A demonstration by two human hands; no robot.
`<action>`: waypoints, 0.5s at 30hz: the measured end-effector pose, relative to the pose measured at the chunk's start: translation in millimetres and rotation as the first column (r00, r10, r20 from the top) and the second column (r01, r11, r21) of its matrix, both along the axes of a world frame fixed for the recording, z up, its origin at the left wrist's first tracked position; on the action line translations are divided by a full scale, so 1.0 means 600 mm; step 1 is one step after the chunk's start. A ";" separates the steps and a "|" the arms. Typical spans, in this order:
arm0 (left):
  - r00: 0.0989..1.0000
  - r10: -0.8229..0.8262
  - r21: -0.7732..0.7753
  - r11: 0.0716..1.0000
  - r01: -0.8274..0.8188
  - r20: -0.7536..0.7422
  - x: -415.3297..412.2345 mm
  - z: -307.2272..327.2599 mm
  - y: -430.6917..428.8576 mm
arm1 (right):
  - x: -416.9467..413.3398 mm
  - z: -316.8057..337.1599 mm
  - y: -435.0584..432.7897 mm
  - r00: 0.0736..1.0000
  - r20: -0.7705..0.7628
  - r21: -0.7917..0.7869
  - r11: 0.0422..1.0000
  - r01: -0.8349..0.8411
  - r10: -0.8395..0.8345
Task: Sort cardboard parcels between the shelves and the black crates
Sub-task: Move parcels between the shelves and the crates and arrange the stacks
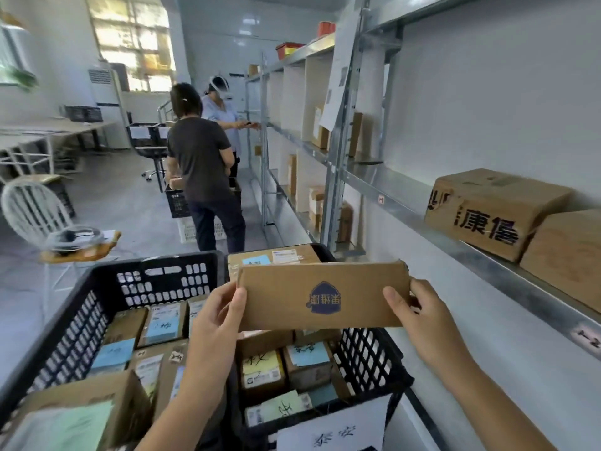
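Observation:
I hold a flat brown cardboard parcel [322, 296] with a dark blue logo, lifted above the right black crate [367, 356]. My left hand [216, 323] grips its left end, thumb on the front face. My right hand [422, 317] grips its right end the same way. Both black crates, the left one [81, 320] included, hold several small parcels with blue, yellow and green notes. On the metal shelf [481, 262] to my right sit two brown boxes [487, 213].
Two people [205, 164] stand ahead in the aisle by the shelving, with a black crate at their feet. A white chair [39, 213] and a stool with a headset stand at left. A desk runs along the far left wall.

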State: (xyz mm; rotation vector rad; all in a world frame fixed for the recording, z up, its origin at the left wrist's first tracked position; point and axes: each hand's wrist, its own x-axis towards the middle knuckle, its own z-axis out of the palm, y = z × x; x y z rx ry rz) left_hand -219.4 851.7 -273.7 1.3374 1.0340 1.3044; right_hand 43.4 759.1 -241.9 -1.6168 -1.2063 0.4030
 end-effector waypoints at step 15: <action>0.958 0.228 -0.122 0.960 -0.251 -0.172 -0.115 -0.059 -0.054 | -0.053 -0.097 0.066 0.981 -0.075 -0.101 0.978 -0.184 0.177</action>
